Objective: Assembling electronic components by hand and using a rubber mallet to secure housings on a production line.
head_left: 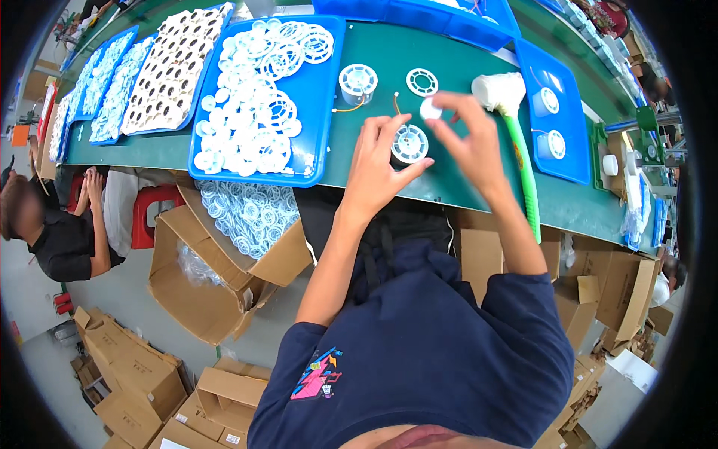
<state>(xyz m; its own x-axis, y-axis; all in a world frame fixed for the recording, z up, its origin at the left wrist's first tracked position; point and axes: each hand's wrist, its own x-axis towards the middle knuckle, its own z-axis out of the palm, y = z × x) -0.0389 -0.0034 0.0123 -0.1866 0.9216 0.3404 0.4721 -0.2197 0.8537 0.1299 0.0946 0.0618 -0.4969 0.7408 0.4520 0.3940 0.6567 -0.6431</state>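
Note:
On the green bench, my left hand [374, 163] is closed round a small cylindrical motor-like unit [409, 144] with a white slotted top and a thin orange wire. Just above and to its right, my right hand [476, 142] pinches a small white round cap [431, 108] between thumb and fingers. Its fingers are slightly blurred. A flat white slotted ring [422, 82] lies beyond the cap. Farther left stands a second white-topped unit [358, 84], its wire trailing on the bench. To the right of my right hand rests a mallet [512, 112] with a wrapped white head and green handle.
A blue tray [321, 142] of white rings and caps lies left, with a white pocketed tray [176, 67] beyond. Another blue tray [568, 150] at right holds two units. Below the bench stands an open carton [191, 277] of clear rings. A person [60, 224] sits far left.

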